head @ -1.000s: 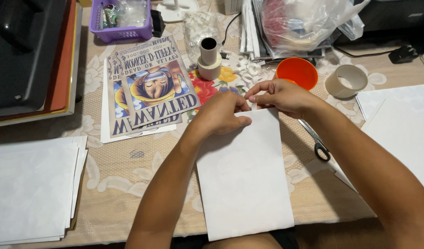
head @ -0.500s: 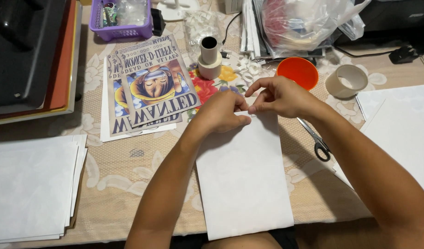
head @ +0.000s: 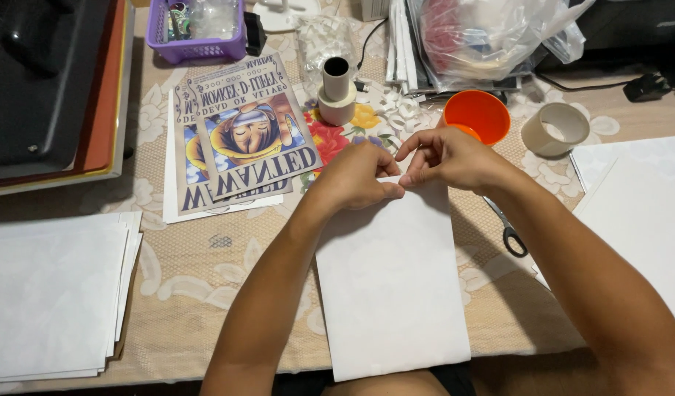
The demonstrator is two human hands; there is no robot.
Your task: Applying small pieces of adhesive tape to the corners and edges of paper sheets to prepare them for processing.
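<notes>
White sheet [head: 392, 286] on surface [head: 205, 286], long axis near-to-far. Left hand [head: 359, 178] and right hand [head: 444, 158] meet at its far edge, fingertips closed, pinching it (right slightly farther).

White paper sheet [head: 392, 286]: plain, rectangular, portrait orientation, lying flat on tabletop [head: 205, 271] w/ floral lace cloth, centre-front of person. Near edge hangs just past tabletop edge. Far edge sits under both hands' fingertips, meeting at its top middle. Surface looks blank, unwrinkled.
</notes>
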